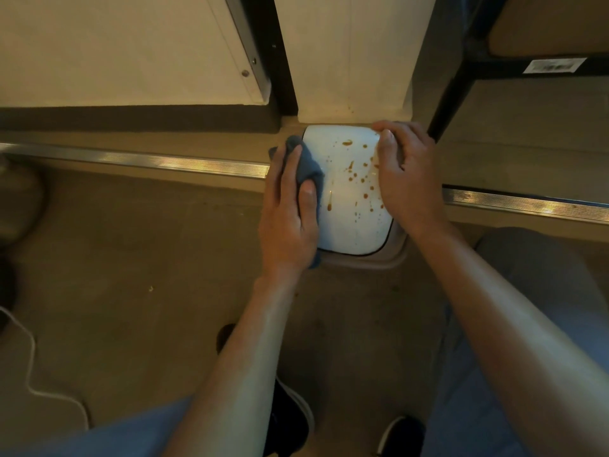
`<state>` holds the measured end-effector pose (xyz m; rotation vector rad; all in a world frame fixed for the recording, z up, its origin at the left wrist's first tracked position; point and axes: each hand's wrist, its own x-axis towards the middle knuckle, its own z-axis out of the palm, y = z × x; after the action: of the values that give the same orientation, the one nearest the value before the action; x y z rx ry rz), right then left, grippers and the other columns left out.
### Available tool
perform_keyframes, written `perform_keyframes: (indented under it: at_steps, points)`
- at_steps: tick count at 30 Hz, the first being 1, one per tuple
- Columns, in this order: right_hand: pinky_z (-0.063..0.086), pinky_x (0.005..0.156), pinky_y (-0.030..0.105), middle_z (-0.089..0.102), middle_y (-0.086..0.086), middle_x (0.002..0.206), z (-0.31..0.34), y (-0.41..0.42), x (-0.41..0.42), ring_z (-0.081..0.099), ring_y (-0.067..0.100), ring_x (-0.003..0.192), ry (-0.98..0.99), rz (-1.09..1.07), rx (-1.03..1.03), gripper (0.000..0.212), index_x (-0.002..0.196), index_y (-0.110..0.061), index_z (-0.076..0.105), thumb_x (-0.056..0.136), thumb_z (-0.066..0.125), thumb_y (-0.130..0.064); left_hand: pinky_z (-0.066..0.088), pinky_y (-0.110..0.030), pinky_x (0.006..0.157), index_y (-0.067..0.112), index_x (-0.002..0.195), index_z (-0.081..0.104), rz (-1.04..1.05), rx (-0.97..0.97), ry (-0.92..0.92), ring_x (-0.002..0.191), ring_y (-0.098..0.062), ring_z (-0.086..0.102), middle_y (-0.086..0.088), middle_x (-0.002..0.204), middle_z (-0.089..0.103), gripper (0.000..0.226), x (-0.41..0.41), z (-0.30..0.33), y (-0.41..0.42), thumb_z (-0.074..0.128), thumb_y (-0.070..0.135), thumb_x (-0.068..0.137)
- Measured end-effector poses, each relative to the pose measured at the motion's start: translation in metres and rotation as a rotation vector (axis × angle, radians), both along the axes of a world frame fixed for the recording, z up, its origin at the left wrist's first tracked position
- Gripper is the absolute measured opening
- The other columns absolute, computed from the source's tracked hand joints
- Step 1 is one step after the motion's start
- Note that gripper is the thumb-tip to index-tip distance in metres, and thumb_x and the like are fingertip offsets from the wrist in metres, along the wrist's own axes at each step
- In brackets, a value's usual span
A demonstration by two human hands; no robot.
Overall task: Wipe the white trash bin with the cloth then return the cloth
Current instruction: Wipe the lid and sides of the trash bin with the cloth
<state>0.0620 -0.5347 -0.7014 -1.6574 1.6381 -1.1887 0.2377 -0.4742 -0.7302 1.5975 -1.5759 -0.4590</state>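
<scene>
The white trash bin (346,219) stands on the floor below me, its lid spattered with several brown drops. My left hand (290,219) grips a blue cloth (308,163) against the bin's left side, thumb on top of the cloth. My right hand (408,173) rests on the bin's right edge, with the fingers curled over the far right corner and down its side.
A white wall panel (352,61) rises right behind the bin. A metal floor strip (164,161) runs left and right. A black shelf frame (461,70) stands at the right. A white cable (33,364) lies on the floor at the left. My shoes (290,420) are below.
</scene>
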Motion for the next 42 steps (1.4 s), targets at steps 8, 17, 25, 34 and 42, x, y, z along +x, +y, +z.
perform_keyframes:
  at_steps: [8,17,25,34,42]
  points:
    - [0.041,0.099,0.017,0.053,-0.011,0.12,-0.001,0.0,-0.003,0.05,0.006,0.119,0.007,0.027,0.027,0.033,0.127,-0.02,0.064,0.107,0.042,-0.032,0.037,-0.021,0.111,0.021,0.153,0.042,0.013,-0.008,-0.029,0.148,-0.015,0.035,-0.003,0.161,0.032,0.045,0.0,0.009,-0.011,0.04,0.033,0.11]
    - [0.039,0.098,0.015,0.056,-0.006,0.121,0.0,0.0,-0.001,0.05,0.002,0.114,0.004,0.004,0.015,0.034,0.126,-0.017,0.066,0.107,0.042,-0.03,0.045,-0.032,0.088,0.026,0.125,0.062,-0.096,0.301,-0.121,0.106,-0.012,0.058,0.001,0.125,0.06,0.034,-0.001,0.062,-0.091,0.038,0.043,0.108]
    - [0.049,0.101,0.032,0.054,-0.01,0.117,0.0,0.001,0.002,0.056,0.009,0.115,-0.017,-0.006,-0.016,0.032,0.124,-0.016,0.066,0.106,0.044,-0.03,0.048,-0.034,0.102,0.027,0.146,0.048,-0.039,0.09,-0.116,0.133,-0.012,0.049,0.004,0.152,0.045,0.04,-0.006,0.042,-0.052,0.036,0.041,0.11]
    - [0.041,0.099,0.016,0.055,-0.007,0.12,0.0,0.001,0.001,0.051,0.007,0.118,0.001,0.004,-0.011,0.033,0.126,-0.016,0.065,0.106,0.043,-0.031,0.038,-0.044,0.118,0.02,0.158,0.025,0.022,-0.102,-0.235,0.155,-0.015,0.017,-0.011,0.168,0.017,0.054,-0.001,-0.03,0.038,0.035,0.043,0.109]
    - [0.049,0.099,0.03,0.053,-0.009,0.118,-0.002,0.001,-0.001,0.053,0.007,0.114,0.012,0.026,-0.03,0.031,0.126,-0.016,0.065,0.107,0.044,-0.029,0.042,-0.044,0.113,0.023,0.155,0.038,-0.011,-0.037,-0.155,0.151,-0.019,0.028,-0.006,0.165,0.027,0.046,-0.001,0.008,-0.011,0.04,0.034,0.11]
